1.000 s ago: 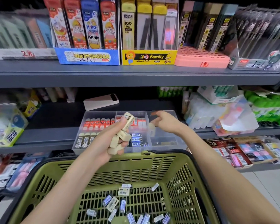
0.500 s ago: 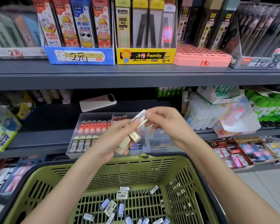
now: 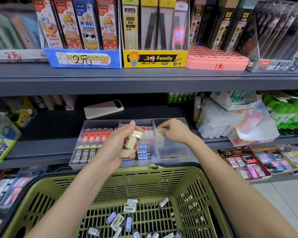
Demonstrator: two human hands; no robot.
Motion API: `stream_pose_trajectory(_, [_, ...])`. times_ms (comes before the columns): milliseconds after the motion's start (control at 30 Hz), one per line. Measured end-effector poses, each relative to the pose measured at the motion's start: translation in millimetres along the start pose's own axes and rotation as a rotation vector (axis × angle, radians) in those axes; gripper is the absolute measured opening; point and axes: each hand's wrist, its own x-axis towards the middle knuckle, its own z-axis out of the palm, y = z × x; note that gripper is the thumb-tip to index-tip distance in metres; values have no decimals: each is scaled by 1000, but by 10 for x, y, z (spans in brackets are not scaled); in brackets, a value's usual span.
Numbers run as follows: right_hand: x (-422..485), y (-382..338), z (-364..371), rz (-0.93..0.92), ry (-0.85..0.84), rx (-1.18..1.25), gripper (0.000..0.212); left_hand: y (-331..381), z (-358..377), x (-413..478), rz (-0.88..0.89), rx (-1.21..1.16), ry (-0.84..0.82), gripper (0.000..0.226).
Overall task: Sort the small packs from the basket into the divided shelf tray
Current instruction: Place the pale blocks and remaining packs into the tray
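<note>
Mid-sort. The left hand (image 3: 113, 148) grips a loose stack of cream packs (image 3: 136, 134) above the divided tray (image 3: 172, 158) on the shelf (image 3: 41, 152). The right hand (image 3: 175, 133) pinches one pack (image 3: 159, 130) over the right-hand compartment. More small packs (image 3: 117, 220) lie in the basket (image 3: 162, 172). Risk: the fanned stack slips and spills into the wrong compartments.

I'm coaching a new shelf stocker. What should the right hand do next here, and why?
Probably lower the right hand and let go of the single pack inside the upper right compartment of the tray. It seems to pinch that pale pack just over that section, which looks mostly unfilled, and the left hand grips a stack of beige packs.
</note>
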Motion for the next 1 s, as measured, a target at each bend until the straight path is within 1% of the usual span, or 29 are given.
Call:
stream_pose_trajectory(100, [-29, 6, -33, 18, -46, 20, 28, -2, 8, 11, -2, 4, 14, 32])
stream_pose_trajectory(133, [-47, -5, -52, 13, -16, -14, 30, -4, 14, 13, -1, 2, 17, 33])
stream_pose_trajectory(167, [-89, -33, -72, 2, 56, -42, 30, -5, 22, 17, 2, -1, 20, 34])
stream_pose_trajectory(200, [-149, -85, -91, -20, 149, -18, 30, -8, 29, 20, 6, -3, 26, 36])
stream_pose_trajectory(233, [-233, -152, -108, -58, 228, 86, 28, -12, 37, 25, 10, -2, 34, 38])
stream_pose_trajectory(267, [-338, -237, -126, -117, 266, 247, 25, -18, 47, 31, 13, 1, 43, 41])
stream_pose_trajectory(300, [-457, -330, -146, -197, 256, 384, 20, -23, 57, 35, 14, 5, 52, 44])
stream_pose_trajectory(333, [-574, -416, -159, -277, 224, 437, 16, -28, 69, 38, 12, 7, 60, 48])
stream_pose_trajectory(400, [-727, -531, -140, -406, 205, 324, 20, -36, 94, 40, 2, 2, 55, 53])
stream_pose_trajectory(433, [-760, -569, -121, -451, 235, 236, 22, -36, 105, 39, -6, -3, 44, 55])
stream_pose_trajectory(467, [-773, -592, -113, -466, 275, 172, 22, -34, 116, 37, -16, -10, 32, 55])
stream_pose_trajectory(500, [-772, -590, -116, -469, 304, 159, 20, -27, 128, 37, -24, -16, 23, 54])
stream_pose_trajectory(567, [-745, -546, -130, -447, 325, 235, 16, -8, 142, 36, -41, -34, 23, 49])
stream_pose_trajectory(600, [-720, -499, -151, -406, 340, 304, 15, 3, 144, 38, -58, -44, 40, 49])
stream_pose_trajectory(633, [-670, -426, -176, -340, 366, 363, 15, 17, 143, 40, -79, -52, 68, 50])
stream_pose_trajectory(667, [-600, -345, -201, -255, 406, 368, 17, 27, 136, 43, -99, -62, 100, 49])
stream_pose_trajectory(733, [-425, -168, -239, -92, 458, 192, 24, 61, 125, 45, -139, -115, 140, 43])
stream_pose_trajectory(800, [-238, -19, -234, 3, 381, -24, 27, 108, 121, 35, -174, -205, 130, 30])
stream_pose_trajectory(900, [-23, 68, -148, 2, 230, -244, 26, 145, 120, 20, -203, -320, 107, 20])
stream_pose_trajectory(933, [25, 63, -117, -15, 206, -263, 26, 143, 117, 17, -206, -334, 118, 19])
stream_pose_trajectory(1000, [83, 38, -49, -55, 173, -213, 26, 133, 100, 8, -196, -331, 143, 16])
